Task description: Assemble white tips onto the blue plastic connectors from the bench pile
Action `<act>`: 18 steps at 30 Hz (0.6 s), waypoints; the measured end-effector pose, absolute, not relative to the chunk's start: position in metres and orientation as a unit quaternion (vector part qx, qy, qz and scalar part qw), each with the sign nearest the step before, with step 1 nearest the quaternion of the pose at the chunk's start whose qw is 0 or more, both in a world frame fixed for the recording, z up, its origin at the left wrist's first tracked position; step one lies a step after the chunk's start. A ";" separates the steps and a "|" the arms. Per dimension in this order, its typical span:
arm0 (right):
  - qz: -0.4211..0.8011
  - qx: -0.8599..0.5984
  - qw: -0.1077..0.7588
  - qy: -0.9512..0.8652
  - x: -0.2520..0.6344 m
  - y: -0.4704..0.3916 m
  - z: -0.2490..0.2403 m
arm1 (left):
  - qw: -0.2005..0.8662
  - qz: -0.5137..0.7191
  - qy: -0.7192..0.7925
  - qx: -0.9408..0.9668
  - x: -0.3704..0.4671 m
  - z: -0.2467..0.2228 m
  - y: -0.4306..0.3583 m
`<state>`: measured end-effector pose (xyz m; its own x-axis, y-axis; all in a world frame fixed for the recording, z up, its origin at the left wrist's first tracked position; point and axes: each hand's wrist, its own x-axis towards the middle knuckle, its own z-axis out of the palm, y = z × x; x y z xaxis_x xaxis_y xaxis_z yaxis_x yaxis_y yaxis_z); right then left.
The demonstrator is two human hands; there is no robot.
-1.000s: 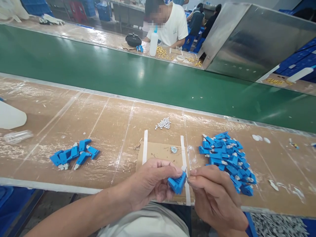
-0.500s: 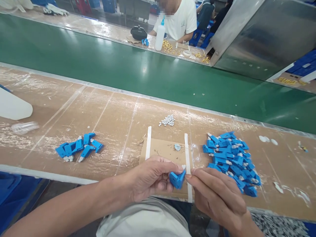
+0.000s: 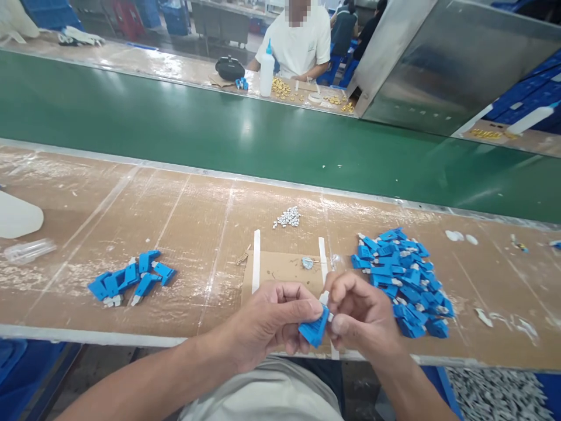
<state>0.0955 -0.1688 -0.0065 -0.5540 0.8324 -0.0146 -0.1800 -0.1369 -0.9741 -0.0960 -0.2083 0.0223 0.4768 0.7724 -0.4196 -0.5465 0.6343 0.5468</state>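
Observation:
A blue plastic piece [image 3: 314,331] with a white tip is pinched between the thumb and fingers of my left hand [image 3: 280,316], over the front edge of a cardboard pad [image 3: 280,270]. My right hand [image 3: 366,313] is at the piece's right side, its fingers closed around a small white part [image 3: 331,317] that touches the blue piece. Right of my hands lies a large pile of blue pieces [image 3: 405,275]. A smaller group of blue pieces [image 3: 146,284] sits on the left.
Small grey-white parts [image 3: 288,217] lie behind the pad. Beyond them runs a green belt [image 3: 245,128]. A person [image 3: 302,41] sits across it near a white bottle [image 3: 266,73]. A bin of grey parts [image 3: 495,392] stands below the table at right.
The camera view has shifted. My right hand has turned, its fingers now bent around the right side of the blue piece, where a small white part shows. My left hand still holds the piece.

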 end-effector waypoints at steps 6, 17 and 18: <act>0.825 -0.243 0.352 -0.370 0.084 -0.173 -0.013 | 0.820 0.413 0.312 0.246 -0.094 0.022 -0.204; 0.784 -0.328 0.395 -0.349 0.093 -0.159 -0.017 | 0.617 0.379 0.485 0.491 -0.110 0.032 -0.135; 0.766 -0.342 0.421 -0.345 0.100 -0.160 -0.018 | 0.553 0.375 0.534 0.518 -0.115 0.034 -0.110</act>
